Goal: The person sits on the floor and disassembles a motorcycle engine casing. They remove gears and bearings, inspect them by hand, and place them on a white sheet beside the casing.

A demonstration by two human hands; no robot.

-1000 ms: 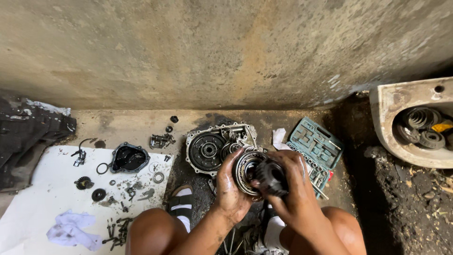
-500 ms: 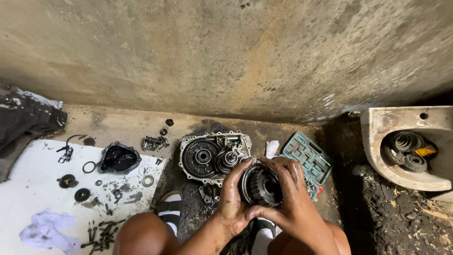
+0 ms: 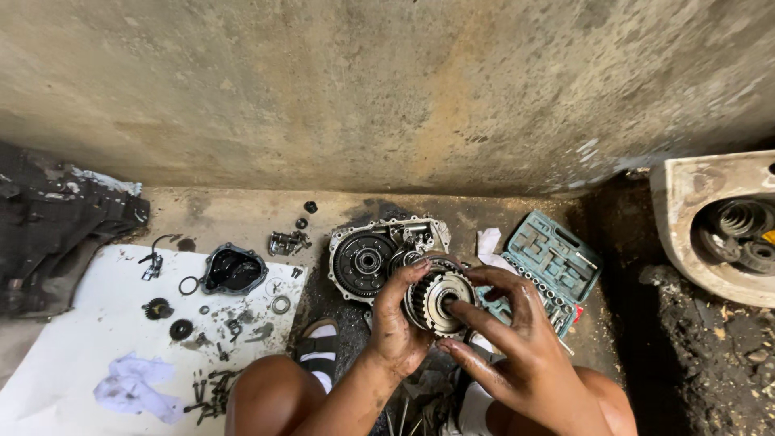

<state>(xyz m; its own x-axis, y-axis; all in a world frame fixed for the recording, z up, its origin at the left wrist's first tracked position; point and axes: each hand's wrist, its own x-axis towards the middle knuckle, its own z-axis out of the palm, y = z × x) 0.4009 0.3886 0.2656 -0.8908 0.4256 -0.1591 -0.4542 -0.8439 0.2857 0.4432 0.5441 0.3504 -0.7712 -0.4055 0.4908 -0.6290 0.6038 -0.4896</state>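
Observation:
My left hand (image 3: 397, 323) and my right hand (image 3: 508, 331) together hold a round toothed metal gear assembly (image 3: 438, 300) in front of my knees. Left fingers wrap its left rim; right fingers reach over its centre hole and right side. Both hands are smeared with dark grease. Just behind the gear lies an open gearbox housing (image 3: 379, 254) with a large dark gear inside, resting on the concrete floor.
A white sheet (image 3: 89, 347) at the left carries a black cover (image 3: 234, 270), rings, small gears, bolts and a crumpled white rag (image 3: 133, 387). A teal socket set case (image 3: 553, 262) lies open at the right. A worn basin (image 3: 710, 226) holds dark gears. A concrete wall rises behind.
The gear assembly has been turned in my hands, its pale toothed face and centre hole now toward me. The view has shifted slightly, sliding the scene rightward.

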